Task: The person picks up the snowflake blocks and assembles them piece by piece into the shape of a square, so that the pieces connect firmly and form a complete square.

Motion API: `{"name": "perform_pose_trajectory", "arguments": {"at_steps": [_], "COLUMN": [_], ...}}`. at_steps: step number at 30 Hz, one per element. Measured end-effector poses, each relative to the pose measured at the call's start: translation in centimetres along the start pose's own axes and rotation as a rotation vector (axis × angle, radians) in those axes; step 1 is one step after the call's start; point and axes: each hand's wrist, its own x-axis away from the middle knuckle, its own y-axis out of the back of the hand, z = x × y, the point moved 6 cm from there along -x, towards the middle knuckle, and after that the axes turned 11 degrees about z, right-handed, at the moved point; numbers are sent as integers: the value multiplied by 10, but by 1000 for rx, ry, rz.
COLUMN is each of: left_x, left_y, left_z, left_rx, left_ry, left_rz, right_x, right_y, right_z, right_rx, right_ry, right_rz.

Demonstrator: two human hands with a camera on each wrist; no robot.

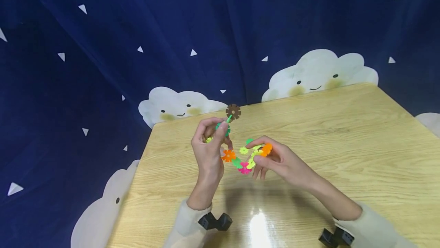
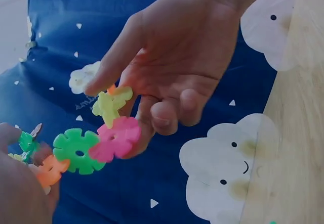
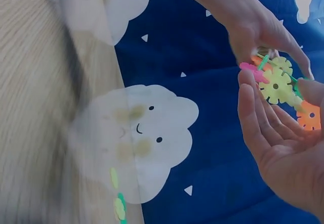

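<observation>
A chain of slotted plastic flower discs hangs between both hands above the table. My left hand [image 1: 206,156] pinches its left end between thumb and fingers, at a teal disc [image 1: 225,128]. A brown disc [image 1: 233,112] stands up beyond that thumb. From there the chain dips through an orange disc [image 1: 228,156], a green disc [image 2: 78,152] and a pink disc [image 2: 117,139]. Yellow discs [image 3: 276,86] follow, held between the thumb and fingers of my right hand [image 1: 285,164]. Another orange disc [image 3: 310,116] sits at the right end, by the right thumb.
Beneath the hands lies a wooden table [image 1: 343,145]. Loose yellow [image 3: 114,177] and green discs [image 3: 123,198] lie on it. A dark blue curtain [image 1: 206,18] with white clouds hangs along the far and left edges. Each sleeve carries a black device [image 1: 215,221].
</observation>
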Motion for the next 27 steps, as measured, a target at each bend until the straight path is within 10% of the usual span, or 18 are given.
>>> {"name": "perform_pose_trajectory", "arguments": {"at_steps": [20,27], "left_x": [18,23], "left_y": [3,5], "left_z": [3,6], "left_rx": [-405,-416], "left_ry": [50,-6], "left_rz": [280,209], "right_x": [4,2], "right_y": [15,15], "right_z": [2,0], "right_rx": [140,113], "right_ry": [-113,-139], "right_rz": [-135,-147]}}
